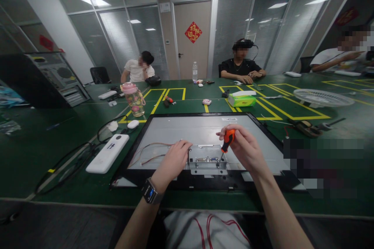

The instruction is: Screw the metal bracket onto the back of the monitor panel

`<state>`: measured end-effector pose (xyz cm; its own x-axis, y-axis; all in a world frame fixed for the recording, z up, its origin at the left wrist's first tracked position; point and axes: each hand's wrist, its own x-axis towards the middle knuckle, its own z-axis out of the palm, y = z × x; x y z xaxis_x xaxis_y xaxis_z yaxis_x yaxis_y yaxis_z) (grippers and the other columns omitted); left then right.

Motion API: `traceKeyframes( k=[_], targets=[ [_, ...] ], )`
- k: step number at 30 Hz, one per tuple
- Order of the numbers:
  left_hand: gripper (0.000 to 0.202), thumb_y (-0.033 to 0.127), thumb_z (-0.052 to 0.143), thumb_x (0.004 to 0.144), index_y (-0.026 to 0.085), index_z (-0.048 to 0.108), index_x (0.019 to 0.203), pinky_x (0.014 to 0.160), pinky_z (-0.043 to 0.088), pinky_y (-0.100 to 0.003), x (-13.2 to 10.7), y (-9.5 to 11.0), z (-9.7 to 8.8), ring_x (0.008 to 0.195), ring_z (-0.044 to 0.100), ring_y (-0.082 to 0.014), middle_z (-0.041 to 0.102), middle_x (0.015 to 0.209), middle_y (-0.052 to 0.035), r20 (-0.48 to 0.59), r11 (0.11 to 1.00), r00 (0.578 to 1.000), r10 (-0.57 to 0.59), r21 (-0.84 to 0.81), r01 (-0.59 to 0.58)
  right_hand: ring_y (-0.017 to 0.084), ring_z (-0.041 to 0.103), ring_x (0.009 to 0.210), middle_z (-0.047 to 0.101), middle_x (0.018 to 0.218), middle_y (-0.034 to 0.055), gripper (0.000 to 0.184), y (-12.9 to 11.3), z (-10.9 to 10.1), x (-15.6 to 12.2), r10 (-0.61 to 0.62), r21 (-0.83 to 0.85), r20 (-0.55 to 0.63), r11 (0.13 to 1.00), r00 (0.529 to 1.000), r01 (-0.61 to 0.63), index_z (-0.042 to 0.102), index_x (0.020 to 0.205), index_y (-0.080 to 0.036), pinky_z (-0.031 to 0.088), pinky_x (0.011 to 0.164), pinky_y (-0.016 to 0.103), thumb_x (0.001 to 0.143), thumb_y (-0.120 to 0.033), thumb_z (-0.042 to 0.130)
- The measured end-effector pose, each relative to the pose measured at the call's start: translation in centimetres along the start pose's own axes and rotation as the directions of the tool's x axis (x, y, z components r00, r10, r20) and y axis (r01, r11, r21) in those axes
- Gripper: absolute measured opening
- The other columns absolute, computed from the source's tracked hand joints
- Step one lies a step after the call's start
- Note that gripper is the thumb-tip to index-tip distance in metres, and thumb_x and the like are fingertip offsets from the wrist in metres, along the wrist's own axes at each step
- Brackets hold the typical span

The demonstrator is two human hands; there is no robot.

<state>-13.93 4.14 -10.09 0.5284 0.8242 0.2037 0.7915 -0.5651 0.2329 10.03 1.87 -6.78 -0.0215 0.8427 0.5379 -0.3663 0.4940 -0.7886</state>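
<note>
Right hand is clasping an orange-and-black plastic screwdriver, best kept square; left hand, grip unclear, is touching the silver metal bracket's nine-o'clock edge

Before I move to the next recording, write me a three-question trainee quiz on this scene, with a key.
1. Which holds the orange-and-black screwdriver: A) left hand; B) right hand; C) both?
2. True or false: the pink-lidded bottle stands farther away than the white power bank.
3. Fill in: the power bank lies to the ____ of the display panel.

Key: 1. B; 2. True; 3. left
</note>
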Motion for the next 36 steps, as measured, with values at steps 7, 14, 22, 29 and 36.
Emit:
traceKeyframes(
  k=[7,14,22,29,36],
  targets=[
    [0.038,0.006,0.036,0.097,0.017,0.056,0.128,0.105,0.045,-0.039,0.05,-0.23,0.32,0.117,0.057,-0.0234,0.060,0.127,-0.0096,-0.009,1.000,1.000,0.001,0.003,-0.001,0.018,0.066,0.087,0.069,0.092,0.0014,0.018,0.44,-0.19,0.08,-0.135,-0.248,-0.091,0.963,0.987,0.109,0.075,0.102,-0.032,0.054,0.077,0.030,0.084,-0.035,0.076],
    [0.037,0.006,0.039,0.096,0.015,0.056,0.128,0.105,0.045,-0.039,0.06,-0.28,0.32,0.117,0.058,-0.0234,0.061,0.125,-0.0101,-0.018,1.000,1.000,0.006,-0.006,-0.006,0.020,0.068,0.096,0.070,0.106,0.0050,0.027,0.67,-0.25,-0.32,-0.144,-0.303,-0.122,0.948,0.982,0.101,0.070,0.121,-0.031,0.052,0.093,0.040,0.097,-0.035,0.057],
    [0.038,0.007,0.036,0.097,0.019,0.056,0.127,0.105,0.045,-0.039,0.05,-0.31,0.28,0.117,0.058,-0.0227,0.061,0.126,-0.0086,-0.014,1.000,1.000,0.005,-0.001,-0.005,0.020,0.064,0.089,0.065,0.094,0.0034,0.014,0.20,-0.04,-0.05,-0.283,-0.440,-0.165,0.879,0.945,0.186,0.076,0.097,-0.027,0.054,0.081,0.033,0.084,-0.028,0.073],
    [0.038,0.006,0.037,0.096,0.018,0.056,0.127,0.105,0.045,-0.039,-0.01,-0.12,0.11,0.117,0.058,-0.0227,0.060,0.126,-0.0091,-0.014,1.000,1.000,0.002,0.007,-0.002,0.022,0.066,0.090,0.071,0.099,0.0057,0.025,0.40,-0.08,-0.36,-0.185,-0.364,-0.201,0.926,0.962,0.102,0.073,0.115,-0.028,0.054,0.083,0.038,0.092,-0.032,0.064],
    [0.037,0.007,0.037,0.097,0.016,0.056,0.127,0.105,0.045,-0.039,0.04,-0.10,0.10,0.117,0.057,-0.0232,0.060,0.125,-0.0103,-0.004,1.000,1.000,0.007,0.008,-0.007,0.020,0.064,0.092,0.068,0.100,0.0045,0.021,0.40,-0.34,-0.33,-0.239,-0.380,-0.198,0.913,0.950,0.150,0.077,0.107,-0.029,0.052,0.083,0.034,0.093,-0.034,0.062]
  ],
)
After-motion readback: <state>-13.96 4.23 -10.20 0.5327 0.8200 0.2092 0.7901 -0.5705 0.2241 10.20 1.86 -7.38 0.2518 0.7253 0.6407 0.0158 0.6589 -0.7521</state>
